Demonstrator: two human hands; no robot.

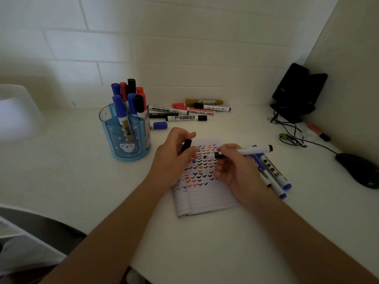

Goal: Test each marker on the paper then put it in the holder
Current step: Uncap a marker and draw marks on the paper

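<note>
Nearest, the desk's edge cuts diagonally across the lower left, and a wide strip of its white top shows between that edge and the paper. Over the paper's rows of coloured ticks, the left hand pinches a black cap, held nearly upright. The right hand grips the marker in curled fingers. Its long axis runs left to right, the uncapped tip pointing left over the ticks; whether it touches cannot be told. Blue markers lie against the paper's right edge, the mouse further right. The holder, full of markers, stands left of the hands. Beyond, loose markers lie near the wall.
</note>
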